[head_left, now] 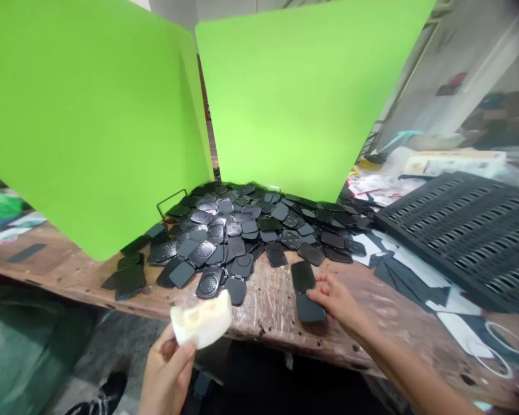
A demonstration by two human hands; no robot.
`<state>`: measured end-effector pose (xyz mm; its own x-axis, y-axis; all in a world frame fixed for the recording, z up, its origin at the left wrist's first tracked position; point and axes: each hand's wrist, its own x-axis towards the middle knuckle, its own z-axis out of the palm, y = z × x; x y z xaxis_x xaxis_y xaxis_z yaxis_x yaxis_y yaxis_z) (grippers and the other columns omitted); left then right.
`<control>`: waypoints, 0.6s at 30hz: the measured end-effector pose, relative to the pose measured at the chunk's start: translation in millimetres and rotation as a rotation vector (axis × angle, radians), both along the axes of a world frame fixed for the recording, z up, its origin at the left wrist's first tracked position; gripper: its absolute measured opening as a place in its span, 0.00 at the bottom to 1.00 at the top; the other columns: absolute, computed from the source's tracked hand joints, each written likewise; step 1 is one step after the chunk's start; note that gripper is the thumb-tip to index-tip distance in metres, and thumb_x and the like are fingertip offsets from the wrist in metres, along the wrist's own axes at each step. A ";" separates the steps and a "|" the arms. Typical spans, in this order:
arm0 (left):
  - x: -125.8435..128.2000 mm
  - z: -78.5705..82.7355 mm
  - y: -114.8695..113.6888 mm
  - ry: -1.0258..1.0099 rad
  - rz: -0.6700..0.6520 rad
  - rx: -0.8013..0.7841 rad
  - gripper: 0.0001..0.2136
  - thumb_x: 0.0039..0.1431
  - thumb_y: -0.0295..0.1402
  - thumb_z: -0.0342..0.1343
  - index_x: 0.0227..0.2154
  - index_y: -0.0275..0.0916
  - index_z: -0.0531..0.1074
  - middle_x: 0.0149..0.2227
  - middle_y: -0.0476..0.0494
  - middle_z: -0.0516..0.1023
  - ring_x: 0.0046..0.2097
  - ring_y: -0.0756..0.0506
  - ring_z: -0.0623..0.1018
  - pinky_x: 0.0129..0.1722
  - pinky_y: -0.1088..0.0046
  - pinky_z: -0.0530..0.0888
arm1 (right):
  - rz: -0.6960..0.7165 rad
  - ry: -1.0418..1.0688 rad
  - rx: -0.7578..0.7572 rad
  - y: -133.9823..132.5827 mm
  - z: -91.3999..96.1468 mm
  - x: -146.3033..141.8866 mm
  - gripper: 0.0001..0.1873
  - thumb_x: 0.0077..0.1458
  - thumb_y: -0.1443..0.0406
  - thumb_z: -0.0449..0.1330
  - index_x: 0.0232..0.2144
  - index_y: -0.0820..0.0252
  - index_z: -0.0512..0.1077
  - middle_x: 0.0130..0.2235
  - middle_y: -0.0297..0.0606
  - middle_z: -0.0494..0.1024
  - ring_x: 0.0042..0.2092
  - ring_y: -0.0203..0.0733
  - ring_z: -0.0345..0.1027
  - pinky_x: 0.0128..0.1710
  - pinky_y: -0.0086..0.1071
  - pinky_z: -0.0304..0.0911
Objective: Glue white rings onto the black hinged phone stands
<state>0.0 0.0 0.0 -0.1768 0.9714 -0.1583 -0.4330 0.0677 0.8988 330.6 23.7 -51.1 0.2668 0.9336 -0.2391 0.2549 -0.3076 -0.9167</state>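
Large heap of black plastic covers (242,230) at 12 o'clock on the workbench (268,305), unsorted. Two covers (306,291) set apart at 1 o'clock; my right hand (335,300) rests loosely curled on the nearer. My left hand (166,372) pinches a white sponge (202,320) at 7 o'clock. Most remains.

Your left hand (166,369) pinches a white sponge (202,320) off the surface (268,305) edge. Right hand (337,300) fingertips on a black pad (310,308), 2nd pad (303,275) just behind. Pile of black pads (242,236) w/ green boards (303,92) behind.
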 end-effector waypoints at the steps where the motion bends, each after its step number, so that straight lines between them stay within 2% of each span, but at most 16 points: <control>1: 2.5 -0.6 2.1 0.009 -0.026 0.025 0.24 0.34 0.36 0.75 0.39 0.38 0.81 0.37 0.40 0.84 0.41 0.39 0.82 0.39 0.77 0.78 | 0.049 0.023 -0.040 -17.0 -4.2 -1.4 0.25 0.45 0.51 0.59 0.42 0.56 0.59 0.21 0.22 0.66 0.16 0.33 0.54 0.17 0.27 0.51; 3: 6.8 -3.3 4.7 0.019 -0.093 0.060 0.23 0.34 0.36 0.75 0.39 0.38 0.81 0.36 0.40 0.84 0.41 0.37 0.82 0.40 0.72 0.79 | 0.101 -0.124 -0.072 -38.2 -7.5 -3.1 0.22 0.47 0.53 0.58 0.41 0.56 0.60 0.19 0.22 0.65 0.17 0.35 0.56 0.19 0.28 0.52; 5: 9.7 -8.9 5.4 0.025 -0.172 0.067 0.23 0.35 0.36 0.74 0.39 0.37 0.81 0.36 0.38 0.83 0.42 0.34 0.82 0.42 0.66 0.78 | 0.114 -0.442 -0.040 -40.2 -2.4 -5.0 0.16 0.51 0.56 0.58 0.39 0.58 0.64 0.21 0.29 0.68 0.23 0.40 0.64 0.26 0.30 0.55; 7: 11.9 -17.4 4.5 0.036 -0.240 0.065 0.25 0.36 0.38 0.74 0.41 0.36 0.80 0.37 0.36 0.83 0.43 0.33 0.81 0.42 0.64 0.78 | 0.128 -0.720 0.003 -24.2 9.0 -10.1 0.13 0.55 0.56 0.58 0.36 0.59 0.66 0.28 0.39 0.74 0.31 0.45 0.69 0.31 0.33 0.57; 9: 14.9 -26.6 1.9 0.040 -0.286 0.055 0.28 0.36 0.40 0.73 0.43 0.35 0.79 0.39 0.35 0.83 0.43 0.32 0.81 0.42 0.64 0.77 | 0.143 -0.855 0.053 6.0 21.8 -20.4 0.13 0.59 0.55 0.57 0.37 0.60 0.67 0.37 0.45 0.76 0.39 0.49 0.71 0.36 0.35 0.59; 11: 20.1 -33.9 -2.9 0.021 -0.317 0.026 0.29 0.36 0.43 0.73 0.44 0.35 0.79 0.38 0.35 0.83 0.43 0.32 0.80 0.43 0.63 0.77 | 0.123 -0.883 0.124 44.3 30.7 -35.0 0.14 0.60 0.56 0.58 0.42 0.60 0.67 0.44 0.48 0.75 0.47 0.53 0.68 0.42 0.37 0.60; 14: 31.6 -37.7 -14.8 -0.038 -0.316 -0.056 0.29 0.32 0.46 0.74 0.40 0.37 0.81 0.36 0.37 0.83 0.43 0.31 0.80 0.44 0.61 0.77 | 0.040 -0.784 0.107 99.9 31.5 -55.7 0.24 0.52 0.59 0.66 0.47 0.64 0.65 0.50 0.56 0.71 0.55 0.59 0.61 0.50 0.43 0.59; 16: 38.9 -37.3 -23.8 -0.078 -0.279 -0.104 0.29 0.30 0.48 0.74 0.38 0.38 0.81 0.35 0.38 0.83 0.44 0.31 0.80 0.45 0.60 0.76 | 0.012 -0.690 0.067 124.5 26.5 -60.5 0.27 0.48 0.63 0.68 0.47 0.67 0.65 0.49 0.58 0.71 0.54 0.59 0.63 0.50 0.44 0.60; 18: 42.4 -37.3 -30.2 -0.092 -0.247 -0.138 0.29 0.29 0.48 0.74 0.37 0.39 0.81 0.34 0.39 0.83 0.45 0.31 0.79 0.46 0.61 0.76 | 0.019 -0.609 0.046 133.5 23.0 -52.5 0.22 0.49 0.66 0.66 0.45 0.68 0.67 0.45 0.53 0.75 0.48 0.54 0.68 0.46 0.40 0.63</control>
<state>42.4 -30.2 -37.3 0.0835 0.9514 -0.2966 -0.4672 0.3002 0.8316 278.1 157.2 -28.1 0.3261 0.9453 -0.0085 0.7426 -0.2617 -0.6165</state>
